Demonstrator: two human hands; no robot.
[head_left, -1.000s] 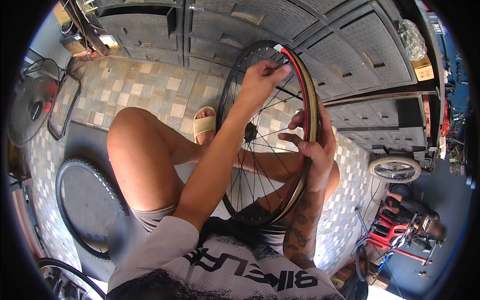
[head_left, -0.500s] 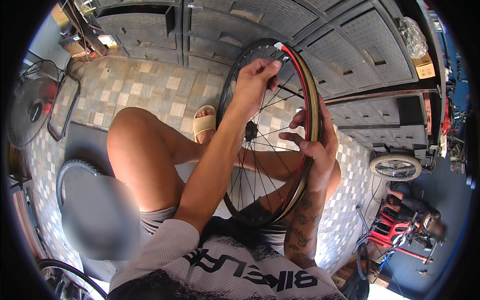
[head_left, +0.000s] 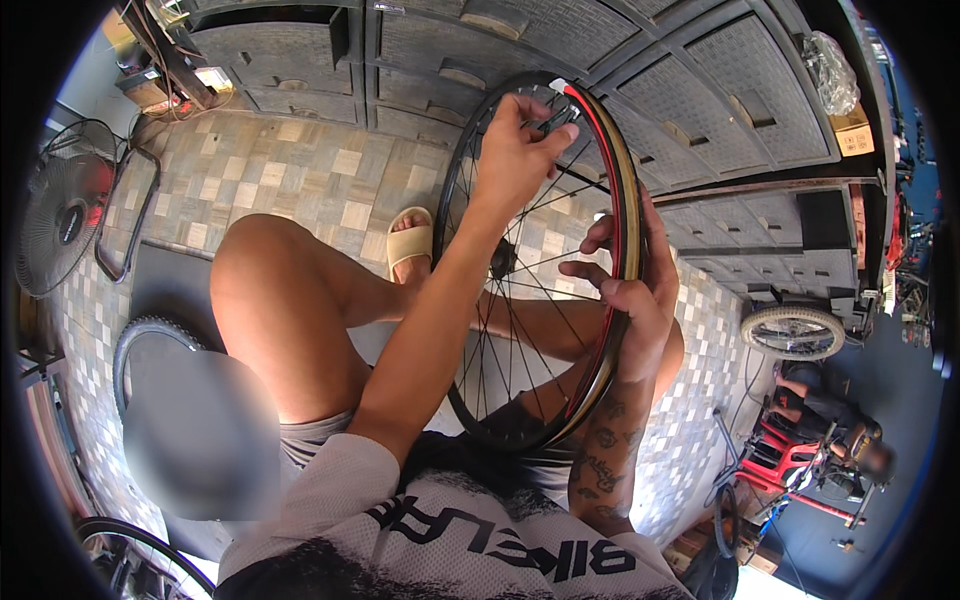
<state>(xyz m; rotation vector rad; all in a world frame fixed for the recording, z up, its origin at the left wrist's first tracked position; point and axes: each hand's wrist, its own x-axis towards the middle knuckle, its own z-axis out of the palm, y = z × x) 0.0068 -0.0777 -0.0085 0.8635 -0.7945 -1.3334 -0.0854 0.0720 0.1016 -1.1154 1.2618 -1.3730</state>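
A spoked bicycle wheel (head_left: 503, 260) stands upright between my bent legs, its lower rim against my lap. A red strip (head_left: 607, 150) and a tan band (head_left: 628, 180) run along its right edge, with a white patch (head_left: 565, 86) near the top. My right hand (head_left: 645, 300) grips the right side of the rim, thumb near me and fingers curling around toward the spokes. My left hand (head_left: 522, 155) is by the upper spokes, thumb and forefinger apart. I see nothing held in it; its other fingers are partly hidden.
Grey drawer cabinets (head_left: 480, 70) line the far side. At left stand a fan (head_left: 70, 215) and a tyre (head_left: 140, 345) beside a blurred grey round shape (head_left: 200, 435). Another wheel (head_left: 793, 332) lies at right, near a person (head_left: 840, 430) by a red chair (head_left: 785, 450).
My left hand has parted its thumb and forefinger, which were pinched near the upper rim. The wheel's top has shifted slightly right. My right hand keeps its grip.
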